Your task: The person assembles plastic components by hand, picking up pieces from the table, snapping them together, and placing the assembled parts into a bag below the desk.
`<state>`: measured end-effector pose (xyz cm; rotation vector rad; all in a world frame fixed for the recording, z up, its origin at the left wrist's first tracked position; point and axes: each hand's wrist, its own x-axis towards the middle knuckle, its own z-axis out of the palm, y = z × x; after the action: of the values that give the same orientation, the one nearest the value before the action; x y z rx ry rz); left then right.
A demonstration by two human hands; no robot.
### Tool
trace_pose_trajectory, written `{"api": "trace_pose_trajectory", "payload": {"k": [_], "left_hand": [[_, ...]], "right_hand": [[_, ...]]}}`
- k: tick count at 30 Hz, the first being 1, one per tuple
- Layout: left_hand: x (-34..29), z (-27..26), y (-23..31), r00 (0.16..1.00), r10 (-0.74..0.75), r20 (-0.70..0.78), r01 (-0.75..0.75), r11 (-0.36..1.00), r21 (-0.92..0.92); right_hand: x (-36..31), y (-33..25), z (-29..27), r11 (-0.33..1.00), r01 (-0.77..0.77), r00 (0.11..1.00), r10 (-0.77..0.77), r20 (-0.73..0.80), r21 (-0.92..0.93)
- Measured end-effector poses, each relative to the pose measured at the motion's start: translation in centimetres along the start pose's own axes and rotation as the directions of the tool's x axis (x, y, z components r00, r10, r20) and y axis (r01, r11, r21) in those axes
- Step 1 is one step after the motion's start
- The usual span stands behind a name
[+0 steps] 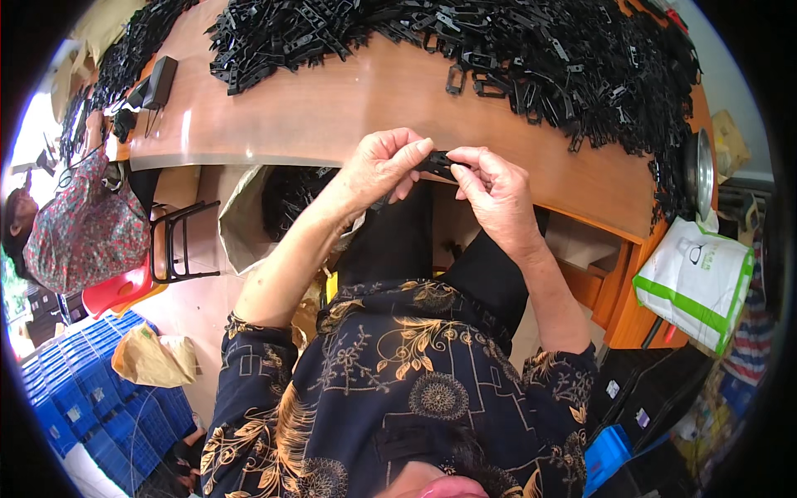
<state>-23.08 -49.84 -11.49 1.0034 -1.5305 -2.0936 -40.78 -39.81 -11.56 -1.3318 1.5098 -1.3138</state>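
Black part (438, 166) near table (365, 100), black heap (540, 62) beyond, metal bowl (706, 173) far right

Orange-brown worktop (274, 116), black part (437, 164) at its near edge, black pieces (531, 66) along its far edge, navy shirt (374, 398) with gold leaf sprays, white bag (693, 278) trimmed green past its right edge, blue crates (83, 390)

Parts (573, 70) on table (332, 108), crates (83, 390) left (bag (693, 278) right)
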Motion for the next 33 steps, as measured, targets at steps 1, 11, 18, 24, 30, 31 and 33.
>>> {"api": "trace_pose_trajectory", "payload": {"k": [1, 11, 18, 24, 30, 31, 33], "left_hand": [[0.0, 0.1, -0.5, 1.0, 0.014, -0.012, -0.014, 0.999, 0.035], [-3.1, 1.4, -3.0, 0.993, -0.007, -0.117, 0.014, 0.998, 0.057], [-5.1, -0.2, -3.1, 0.99, -0.102, -0.097, 0.086, 0.984, -0.154], [-5.8, -1.8, -4.0, 0.992, -0.046, -0.12, 0.013, 0.965, -0.261], [-8.7, -6.6, -2.5, 0.961, 0.043, -0.272, 0.09, 0.885, 0.456], [-9.5, -8.1, -2.5, 0.938, 0.138, -0.319, 0.129, 0.714, 0.688], [-11.0, -10.1, -3.0, 0.936, 0.238, -0.26, 0.128, 0.456, 0.881]], "right_hand": [[-0.1, 0.0, 0.2, 0.999, 0.024, 1.0, -0.024, -0.011, -0.037], [-0.8, -0.1, 1.5, 0.999, 0.021, 0.99, -0.027, 0.142, 0.04], [-0.1, 1.3, 3.0, 0.799, -0.415, 0.895, 0.273, 0.354, 0.434], [0.4, 1.5, 5.4, 0.761, -0.458, 0.87, 0.276, 0.409, 0.459], [0.1, -0.2, 1.2, 0.999, -0.019, 0.991, 0.013, 0.132, 0.051], [0.3, -0.1, -1.0, 0.999, 0.038, 0.999, -0.037, 0.025, -0.032], [0.4, 1.9, -4.8, 0.948, -0.042, 0.957, -0.053, -0.286, -0.315]]}}
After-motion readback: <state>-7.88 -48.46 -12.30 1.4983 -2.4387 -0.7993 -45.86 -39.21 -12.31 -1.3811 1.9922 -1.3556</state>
